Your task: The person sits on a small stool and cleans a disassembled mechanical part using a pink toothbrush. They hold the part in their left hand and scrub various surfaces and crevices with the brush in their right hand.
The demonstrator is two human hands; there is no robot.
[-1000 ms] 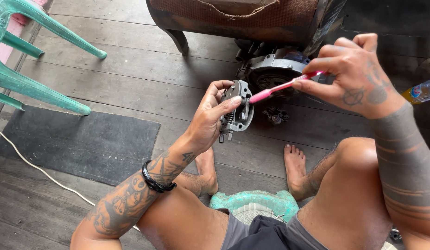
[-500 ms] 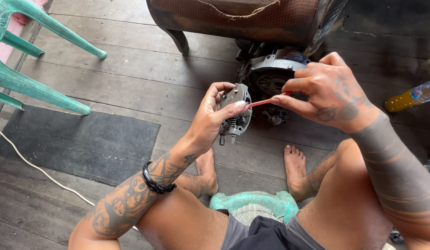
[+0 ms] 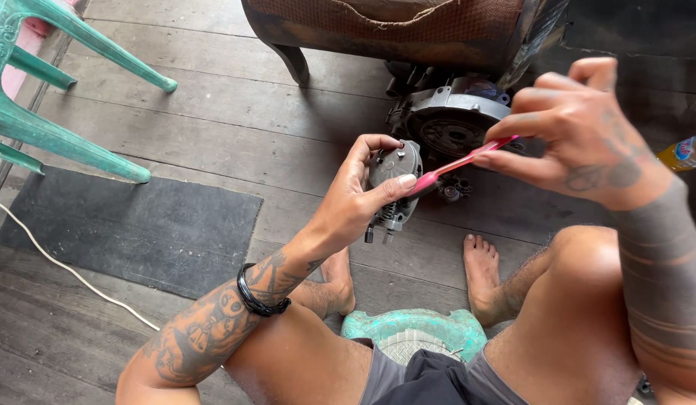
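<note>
Wooden plank floor, dark mat left, green chair legs upper left. Left hand fingers clasp metal engine part; right hand fingers pinch pink toothbrush against it. Engine casing behind.

Worn wooden plank floor in daylight. Green plastic chair legs at ten o'clock, dark mat at nine, brown woven furniture at twelve.

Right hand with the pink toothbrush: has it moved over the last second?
Yes. The right hand dipped left toward the engine casing on the floor, then drew back right, near where it began, the pink toothbrush touching the metal part.
</note>
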